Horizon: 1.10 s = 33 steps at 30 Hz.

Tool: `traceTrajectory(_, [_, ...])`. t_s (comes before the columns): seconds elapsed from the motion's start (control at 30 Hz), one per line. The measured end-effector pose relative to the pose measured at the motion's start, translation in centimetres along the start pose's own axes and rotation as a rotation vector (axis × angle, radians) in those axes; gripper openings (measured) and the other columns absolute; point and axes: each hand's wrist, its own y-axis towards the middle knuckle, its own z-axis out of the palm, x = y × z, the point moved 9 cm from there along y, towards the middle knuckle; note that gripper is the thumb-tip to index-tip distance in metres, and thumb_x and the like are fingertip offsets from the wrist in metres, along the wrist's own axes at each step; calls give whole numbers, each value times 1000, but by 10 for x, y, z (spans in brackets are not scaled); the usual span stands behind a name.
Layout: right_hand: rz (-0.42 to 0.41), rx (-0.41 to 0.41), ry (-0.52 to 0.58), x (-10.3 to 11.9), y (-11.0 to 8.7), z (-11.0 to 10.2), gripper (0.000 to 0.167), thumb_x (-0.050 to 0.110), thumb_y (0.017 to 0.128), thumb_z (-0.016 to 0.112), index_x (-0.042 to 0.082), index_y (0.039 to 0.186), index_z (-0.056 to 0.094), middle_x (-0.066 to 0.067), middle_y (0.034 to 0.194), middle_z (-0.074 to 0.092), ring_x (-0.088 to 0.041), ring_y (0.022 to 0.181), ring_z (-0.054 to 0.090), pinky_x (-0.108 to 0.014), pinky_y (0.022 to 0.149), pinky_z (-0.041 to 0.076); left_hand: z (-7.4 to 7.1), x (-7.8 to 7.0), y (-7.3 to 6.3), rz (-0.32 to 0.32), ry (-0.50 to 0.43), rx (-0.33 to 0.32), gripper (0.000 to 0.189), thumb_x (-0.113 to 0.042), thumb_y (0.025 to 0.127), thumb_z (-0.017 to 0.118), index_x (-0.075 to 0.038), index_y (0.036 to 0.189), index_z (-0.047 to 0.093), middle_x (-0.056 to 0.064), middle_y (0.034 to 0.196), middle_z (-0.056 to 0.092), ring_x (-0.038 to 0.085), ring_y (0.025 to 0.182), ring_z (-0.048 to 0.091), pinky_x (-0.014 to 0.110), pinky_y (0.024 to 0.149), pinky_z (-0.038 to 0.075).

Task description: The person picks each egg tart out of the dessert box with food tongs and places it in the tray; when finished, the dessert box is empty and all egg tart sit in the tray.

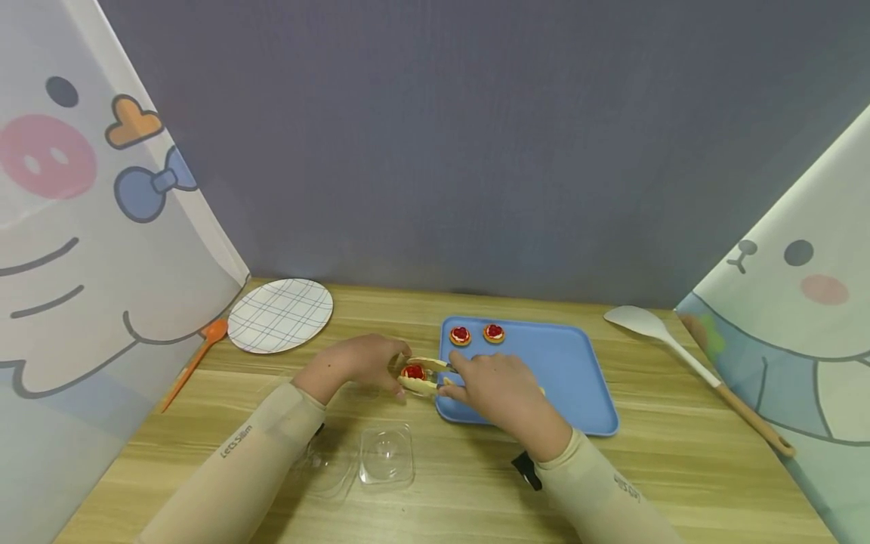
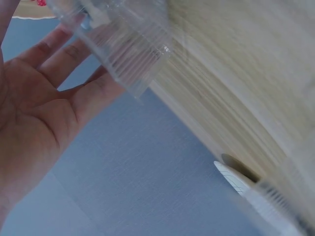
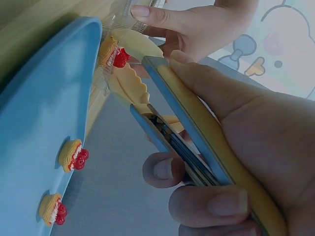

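Note:
Near the tray's left edge, my left hand (image 1: 367,363) holds a small clear plastic box (image 2: 123,44) between thumb and fingers. A pair of yellow tongs (image 3: 197,113) with metal inner edges is gripped in my right hand (image 1: 499,389). Between the tong tips sits a small tart (image 1: 413,371) topped with red fruit, at the plastic box; whether it touches the bottom I cannot tell. Two similar tarts, one at the corner (image 1: 460,335) and another beside it (image 1: 494,333), stand on the blue tray (image 1: 557,363).
A second clear plastic box (image 1: 386,455) lies on the wooden table in front, with more clear plastic beside it. A checked plate (image 1: 280,313) and an orange spoon (image 1: 197,359) are at left. At right lies a long white-headed spoon (image 1: 693,363). Grey panel behind.

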Motion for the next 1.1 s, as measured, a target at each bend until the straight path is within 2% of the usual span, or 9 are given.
traceTrajectory(0.2, [-14, -33, -25, 0, -2, -4, 48, 66, 98, 63, 20, 114, 64, 6, 59, 50, -13, 46, 43, -34, 45, 45, 1, 0, -1, 9, 0, -2, 77, -45, 79, 93, -11, 142, 63, 9, 131, 73, 29, 124, 69, 50, 109, 55])
traceTrajectory(0.57, [29, 9, -9, -6, -6, -12, 54, 68, 98, 62, 23, 128, 66, 3, 72, 68, -16, 53, 55, -39, 52, 53, 1, 2, -1, 10, -2, -7, 78, -46, 78, 93, -12, 142, 63, 2, 116, 74, 21, 110, 69, 45, 101, 58])
traceTrajectory(0.8, [45, 25, -7, -13, -11, -19, 56, 69, 99, 60, 24, 132, 65, 4, 63, 60, -14, 51, 53, -37, 50, 52, 1, 2, -1, 15, 3, -17, 79, -45, 77, 94, -12, 142, 63, 9, 127, 73, 26, 118, 69, 48, 106, 56])
traceTrajectory(1.0, [51, -30, 34, -27, -18, -30, 50, 65, 97, 64, 21, 119, 64, 6, 57, 52, -12, 51, 50, -31, 47, 43, 2, 2, -1, 21, 15, -15, 79, -44, 78, 94, -11, 142, 63, 10, 132, 73, 29, 124, 68, 49, 110, 55])
traceTrajectory(1.1, [55, -56, 20, -34, -21, -32, 52, 65, 96, 66, 18, 120, 64, 4, 60, 56, -11, 51, 48, -29, 46, 40, 3, 1, -2, 20, 13, -13, 79, -45, 78, 94, -12, 143, 62, 11, 132, 72, 29, 124, 68, 49, 110, 55])
